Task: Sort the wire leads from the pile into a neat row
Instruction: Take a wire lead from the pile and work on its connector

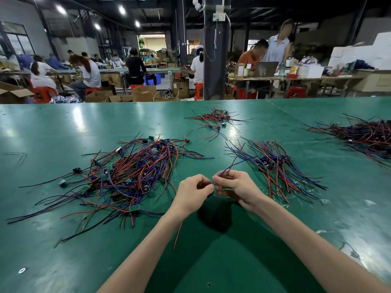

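Above the near middle of the green table (63, 127), a wire lead (237, 166) is pinched between both hands. Its long axis slants up and away to the right, and its free ends point over the sorted row (275, 166). A red strand (177, 233) hangs down beneath the left wrist. The left hand (192, 193) curls its fingers, tips clamped on the lead's near end. The right hand (237, 187) pinches it just beside, so the two sets of fingertips almost meet. The tangled pile (131, 174) spreads to the left, near the left hand. A smaller cluster (215, 121) lies farther back and another heap (368, 136) lies by the right edge. Bare green surface shows between the forearms, along the near edge and across the far left.
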The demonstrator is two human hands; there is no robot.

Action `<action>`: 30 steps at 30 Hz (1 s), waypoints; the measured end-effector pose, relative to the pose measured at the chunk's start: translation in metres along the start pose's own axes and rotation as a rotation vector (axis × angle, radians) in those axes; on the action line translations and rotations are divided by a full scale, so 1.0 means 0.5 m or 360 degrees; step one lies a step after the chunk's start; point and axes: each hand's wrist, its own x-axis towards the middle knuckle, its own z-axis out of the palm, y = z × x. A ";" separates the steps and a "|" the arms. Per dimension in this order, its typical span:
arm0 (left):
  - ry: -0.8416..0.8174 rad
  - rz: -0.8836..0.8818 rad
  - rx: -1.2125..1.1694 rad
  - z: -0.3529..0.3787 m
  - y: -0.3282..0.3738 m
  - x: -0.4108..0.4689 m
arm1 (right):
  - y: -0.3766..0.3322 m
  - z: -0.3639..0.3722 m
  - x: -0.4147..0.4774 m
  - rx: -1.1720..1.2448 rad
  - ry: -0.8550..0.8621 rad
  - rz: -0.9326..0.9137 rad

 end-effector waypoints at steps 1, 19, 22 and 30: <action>-0.0013 -0.0051 -0.0055 0.000 0.000 0.002 | 0.000 0.000 -0.001 -0.0020 -0.0008 -0.0012; -0.0401 -0.0419 -0.0863 -0.009 0.007 -0.008 | -0.008 -0.005 -0.009 -0.0119 -0.0138 0.0041; -0.0392 -0.0404 -0.0858 -0.009 0.007 -0.010 | -0.009 -0.005 -0.008 -0.0107 -0.0138 0.0065; -0.0383 -0.0334 -0.0827 -0.004 0.005 -0.009 | -0.007 -0.006 -0.003 -0.0041 -0.0129 0.0058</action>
